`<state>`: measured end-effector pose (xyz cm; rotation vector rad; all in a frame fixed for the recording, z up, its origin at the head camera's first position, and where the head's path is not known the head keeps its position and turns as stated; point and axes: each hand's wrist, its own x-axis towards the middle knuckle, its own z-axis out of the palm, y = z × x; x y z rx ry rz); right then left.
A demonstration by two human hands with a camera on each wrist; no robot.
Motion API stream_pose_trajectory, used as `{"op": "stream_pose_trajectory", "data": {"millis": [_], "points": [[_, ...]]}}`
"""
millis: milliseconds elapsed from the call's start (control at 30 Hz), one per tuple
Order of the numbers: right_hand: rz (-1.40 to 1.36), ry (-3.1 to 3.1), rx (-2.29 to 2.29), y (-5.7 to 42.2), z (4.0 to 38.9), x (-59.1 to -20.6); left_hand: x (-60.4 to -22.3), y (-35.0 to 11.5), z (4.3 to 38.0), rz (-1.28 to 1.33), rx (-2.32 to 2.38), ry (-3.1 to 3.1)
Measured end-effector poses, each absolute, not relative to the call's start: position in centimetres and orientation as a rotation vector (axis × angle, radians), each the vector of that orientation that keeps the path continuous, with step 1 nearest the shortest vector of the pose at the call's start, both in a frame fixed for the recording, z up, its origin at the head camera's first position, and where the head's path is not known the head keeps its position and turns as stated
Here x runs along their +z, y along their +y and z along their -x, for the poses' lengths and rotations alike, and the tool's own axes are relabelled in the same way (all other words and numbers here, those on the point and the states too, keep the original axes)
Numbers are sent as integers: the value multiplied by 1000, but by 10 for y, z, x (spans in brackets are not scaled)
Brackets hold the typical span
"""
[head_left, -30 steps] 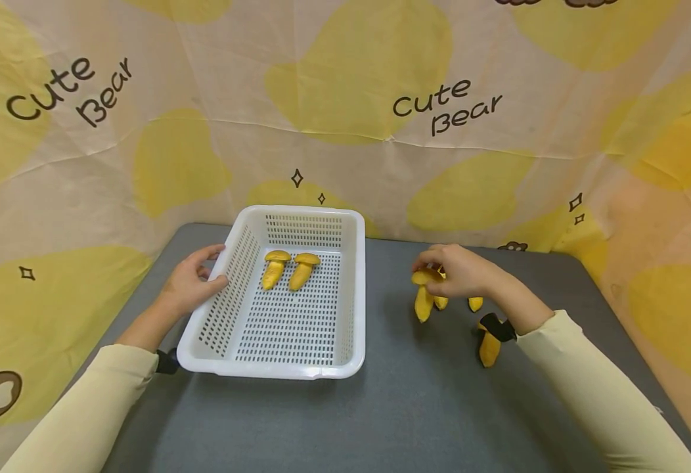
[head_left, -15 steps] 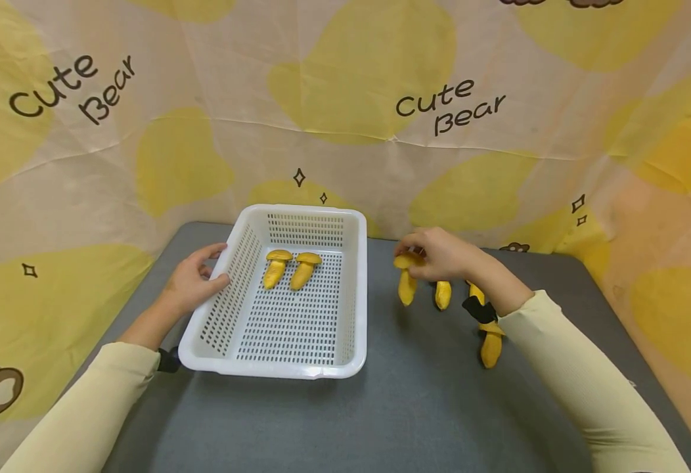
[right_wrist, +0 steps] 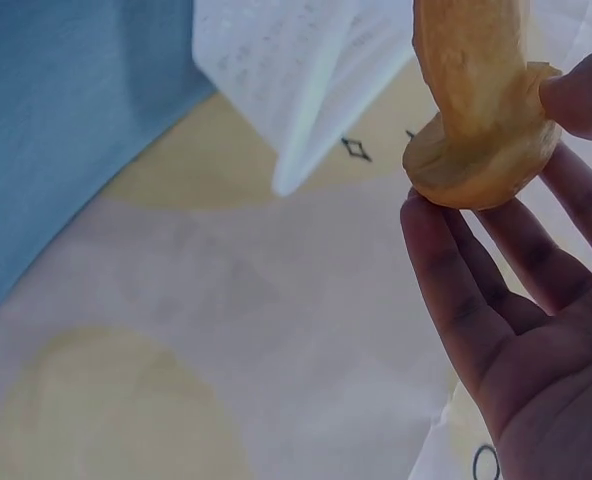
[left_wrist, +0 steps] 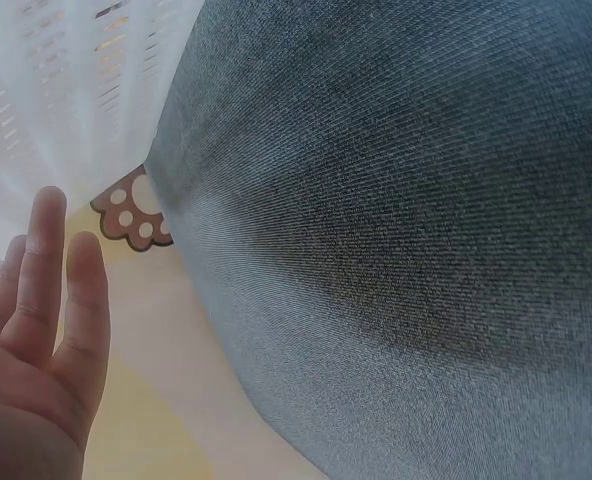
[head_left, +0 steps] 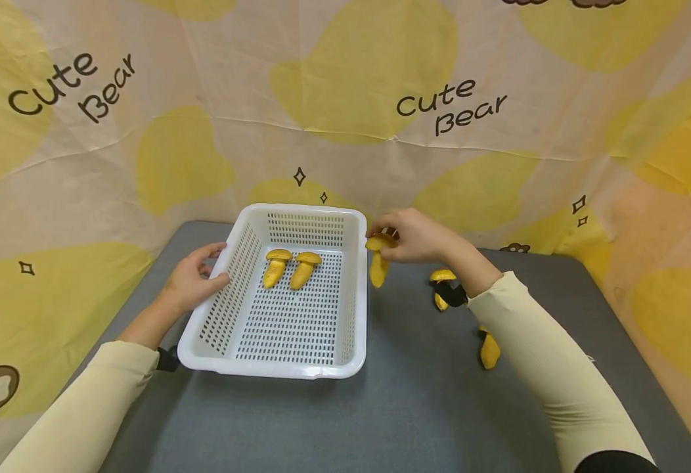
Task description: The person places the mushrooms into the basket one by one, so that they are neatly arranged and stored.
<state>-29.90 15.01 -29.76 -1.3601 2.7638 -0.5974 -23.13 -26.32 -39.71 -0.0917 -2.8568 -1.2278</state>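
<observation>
My right hand [head_left: 410,235] pinches a yellow mushroom [head_left: 379,270] by its cap, stem hanging down, right beside the basket's right rim. In the right wrist view the thumb and fingertips meet the cap of that mushroom [right_wrist: 476,110]. A white plastic basket [head_left: 356,315] with slotted walls holds two more yellow mushrooms, one left [head_left: 276,269] and one right [head_left: 305,271], towards its back left. My left hand [head_left: 190,279] touches the basket's left rim with thumb and fingertips. In the left wrist view its fingers [left_wrist: 44,260] extend fairly straight along the basket's outer wall.
On the grey table [head_left: 393,407], a yellow mushroom [head_left: 442,276] lies partly behind the right wrist's black band. Another [head_left: 490,351] lies nearer the front, partly covered by the right sleeve. A printed cloth [head_left: 351,98] hangs behind the table.
My right hand has carried the mushroom up and left, from among the other mushrooms to the basket's right rim. The left hand and basket have hardly moved.
</observation>
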Motion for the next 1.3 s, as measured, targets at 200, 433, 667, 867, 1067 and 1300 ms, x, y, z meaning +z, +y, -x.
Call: {"op": "stream_pose_trajectory", "data": {"millis": [200, 433, 667, 867, 1067, 1300], "points": [[1352, 2783, -626, 128, 305, -307, -397, -264, 232, 92, -1226, -2857], [1353, 2725, -690, 106, 314, -323, -396, -263, 232, 106, -1216, -2858], [1291, 2728, -656, 91, 325, -342, -398, -264, 233, 95, -1212, -2864], [1271, 2746, -596, 80, 335, -357, -398, -265, 233, 96, -1225, -2854], [1245, 2721, -556, 70, 340, -366, -400, -264, 233, 91, -1245, -2852], [1207, 2714, -506, 62, 346, -373, -402, -265, 233, 95, -1247, -2852]]}}
